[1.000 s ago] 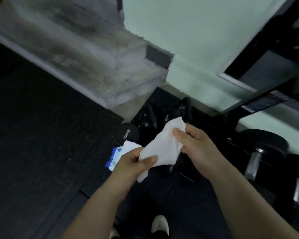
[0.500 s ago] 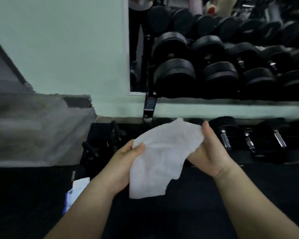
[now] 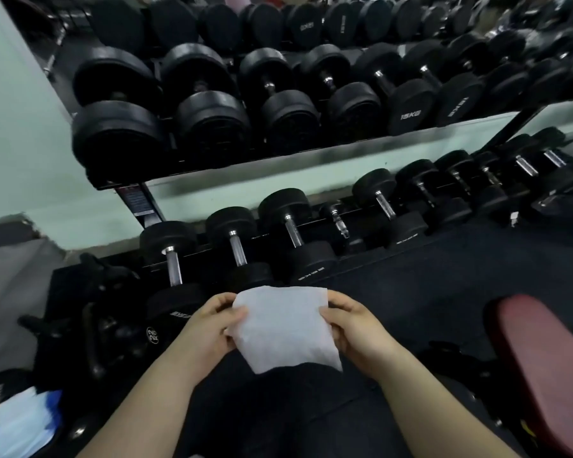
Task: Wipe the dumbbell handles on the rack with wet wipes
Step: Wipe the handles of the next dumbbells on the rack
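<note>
A white wet wipe (image 3: 286,327) is spread flat in front of me. My left hand (image 3: 212,328) pinches its left edge and my right hand (image 3: 354,328) pinches its right edge. Just beyond it stands the two-tier dumbbell rack (image 3: 311,157). The lower tier holds black dumbbells with bare steel handles; the nearest handles are at the left (image 3: 173,266), the middle (image 3: 238,249) and a little right (image 3: 293,231). The wipe hangs short of them, touching none. Larger dumbbells (image 3: 209,97) fill the upper tier.
A blue and white wipes pack (image 3: 20,424) lies on the floor at the lower left. Black kettlebells (image 3: 96,325) crowd the floor left of the rack. A dark red bench pad (image 3: 543,368) sits at the lower right. Dark rubber flooring (image 3: 444,276) stretches in front of the rack.
My view has swung from the floor and steps up and right onto the rack. The crumpled wipe has been unfolded and now hangs flat between both hands.
</note>
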`<action>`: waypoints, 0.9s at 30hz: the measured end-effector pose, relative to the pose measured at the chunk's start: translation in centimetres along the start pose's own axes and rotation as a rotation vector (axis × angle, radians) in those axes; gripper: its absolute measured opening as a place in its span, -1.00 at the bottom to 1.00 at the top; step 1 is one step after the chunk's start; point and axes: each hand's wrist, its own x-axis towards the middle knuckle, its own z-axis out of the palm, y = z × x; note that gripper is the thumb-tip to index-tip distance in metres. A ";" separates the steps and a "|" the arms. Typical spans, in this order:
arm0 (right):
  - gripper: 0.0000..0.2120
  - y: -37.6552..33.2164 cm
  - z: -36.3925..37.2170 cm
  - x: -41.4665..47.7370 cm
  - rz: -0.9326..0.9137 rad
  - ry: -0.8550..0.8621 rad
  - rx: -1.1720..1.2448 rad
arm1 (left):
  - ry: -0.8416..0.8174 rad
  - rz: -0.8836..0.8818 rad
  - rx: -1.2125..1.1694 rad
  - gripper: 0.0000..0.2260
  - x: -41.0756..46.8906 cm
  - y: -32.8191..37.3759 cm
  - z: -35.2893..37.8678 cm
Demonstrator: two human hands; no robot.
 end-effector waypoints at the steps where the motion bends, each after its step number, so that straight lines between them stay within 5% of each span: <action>1: -0.69 0.1 -0.9 -0.2 0.008 0.006 -0.002 | 0.023 -0.008 -0.001 -0.85 0.4 -0.2 0.7; 5: -0.68 -1.3 -2.5 -0.2 -0.058 0.037 0.071 | 0.072 0.205 0.013 -0.67 1.3 1.9 4.4; 9: -0.53 -5.5 -3.8 -0.8 -0.314 -0.097 0.137 | -0.328 0.499 -0.075 -0.55 -0.4 8.0 5.7; 11: -0.50 -5.7 -4.1 -0.5 -0.328 -0.082 -0.005 | -0.412 0.443 0.006 -0.47 0.1 8.4 5.0; 16: -0.51 -2.9 -5.1 2.3 -0.217 0.198 -0.155 | -0.134 0.165 0.322 -0.77 3.7 5.6 5.5; 20: -0.51 -3.6 -7.3 2.0 -0.231 0.317 -0.110 | -0.043 0.397 0.506 -0.78 4.9 5.1 9.6; 25: -0.84 -4.6 -13.0 -1.6 -0.372 0.409 0.166 | -0.253 0.417 0.333 -0.73 5.9 3.0 16.3; 27: -0.80 -4.2 -15.7 -2.3 -0.294 0.363 0.171 | -0.304 0.357 0.294 -0.77 6.5 2.0 18.8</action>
